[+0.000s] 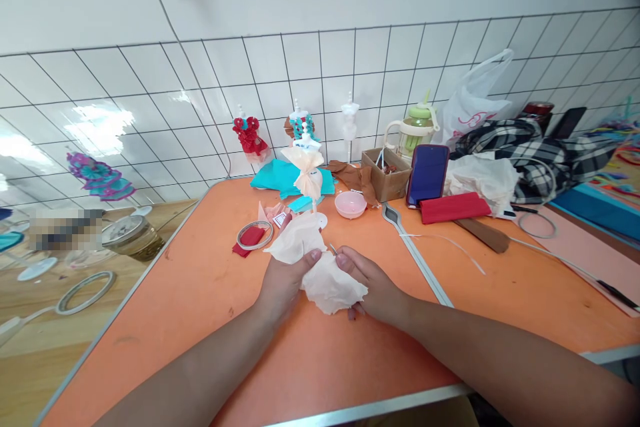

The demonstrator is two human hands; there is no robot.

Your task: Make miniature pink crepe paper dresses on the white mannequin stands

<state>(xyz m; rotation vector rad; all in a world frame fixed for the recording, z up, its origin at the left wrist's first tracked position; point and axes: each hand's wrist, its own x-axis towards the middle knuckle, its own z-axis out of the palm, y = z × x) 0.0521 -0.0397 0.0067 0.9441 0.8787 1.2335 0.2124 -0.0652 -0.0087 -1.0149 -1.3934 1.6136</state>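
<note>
My left hand [287,275] pinches a thin, crinkled off-white sheet [334,285], tissue paper or cloth, with the thumb on top. On the other side, my right hand [367,275] is closed at the sheet's right part. A small shiny metal tip [333,249] shows by its thumb and forefinger; the rest of that tool is hidden, so its kind is unclear. Just behind the sheet stands a miniature dress form [307,170] wrapped in cream material. A pink bowl [351,205] sits to its right, and a roll of tape [255,235] lies to its left on red material.
The orange table [400,360] has a grey seam strip [420,257]. Toward the wall are a cardboard box [385,177], a propped phone [428,175], a red folded piece [455,207], turquoise material [273,177] and a green bottle [419,127]. Several dressed miniature forms stand behind.
</note>
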